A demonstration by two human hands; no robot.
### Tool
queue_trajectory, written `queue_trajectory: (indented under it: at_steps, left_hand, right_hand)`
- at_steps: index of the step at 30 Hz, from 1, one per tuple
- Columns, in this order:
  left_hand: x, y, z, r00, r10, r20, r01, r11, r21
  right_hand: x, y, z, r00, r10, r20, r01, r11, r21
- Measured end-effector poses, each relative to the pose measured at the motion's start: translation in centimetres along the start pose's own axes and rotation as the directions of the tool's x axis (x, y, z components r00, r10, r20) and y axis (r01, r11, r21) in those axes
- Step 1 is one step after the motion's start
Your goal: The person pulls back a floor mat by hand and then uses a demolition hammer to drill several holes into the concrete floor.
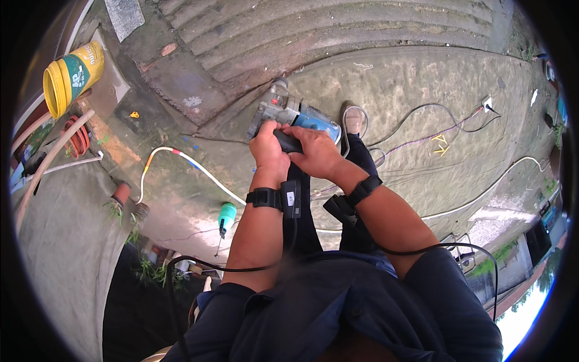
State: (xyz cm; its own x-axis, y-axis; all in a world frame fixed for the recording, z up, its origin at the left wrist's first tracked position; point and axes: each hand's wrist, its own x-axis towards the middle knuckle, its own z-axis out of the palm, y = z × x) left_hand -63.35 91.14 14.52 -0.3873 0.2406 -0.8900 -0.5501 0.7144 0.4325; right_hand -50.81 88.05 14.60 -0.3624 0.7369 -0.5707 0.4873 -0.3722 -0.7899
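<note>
In front of my legs is a handheld power tool with a blue motor body [322,122] and a scuffed grey metal front. Its black handle [288,142] points back towards me. My left hand [267,152] is closed at the left side of this handle, thumb up against the metal part. From the right, my right hand [316,152] is closed over the handle, fingers lying next to the blue body. The two hands almost meet. A grey cord loops beside the tool. The tool's underside and part of my fingers are hidden.
A white hose [208,173] curves across the concrete on the left, near a green spray bottle [227,214]. A yellow bucket [54,90] lies tipped at the far left. Ribbed concrete [338,24] rises ahead. On the right, a cord reaches a white socket [487,104] near yellow pieces [441,145].
</note>
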Motion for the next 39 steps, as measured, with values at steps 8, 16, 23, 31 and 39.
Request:
queue_trajectory:
  at_steps: [8, 16, 23, 31, 39]
  left_hand:
    - [-1.4, 0.1, -0.7, 0.999, 0.023, 0.033, -0.024, 1.0, 0.018]
    - [-3.3, 0.9, -2.0, 0.998, 0.049, 0.033, -0.051, 0.994, 0.093]
    - [-3.1, 1.2, -2.2, 0.999, 0.022, 0.047, -0.024, 0.998, 0.054]
    - [-4.1, 1.9, -2.2, 0.999, 0.019, 0.051, -0.022, 0.998, 0.064]
    - [-4.6, 2.2, -2.4, 0.998, 0.011, 0.056, -0.011, 1.0, 0.0]
  right_hand:
    - [-1.6, -1.0, 0.2, 1.0, 0.001, -0.026, -0.001, 1.0, -0.018]
    - [-3.9, -2.9, 1.2, 0.994, -0.038, -0.104, 0.033, 0.998, -0.045]
    - [-3.7, -3.7, 0.5, 0.998, 0.008, -0.057, -0.01, 1.0, -0.027]
    - [-4.1, -4.5, 0.2, 0.998, -0.004, -0.056, 0.002, 0.999, -0.032]
    - [-4.3, -5.2, 0.0, 0.998, 0.004, -0.057, -0.007, 0.999, -0.051]
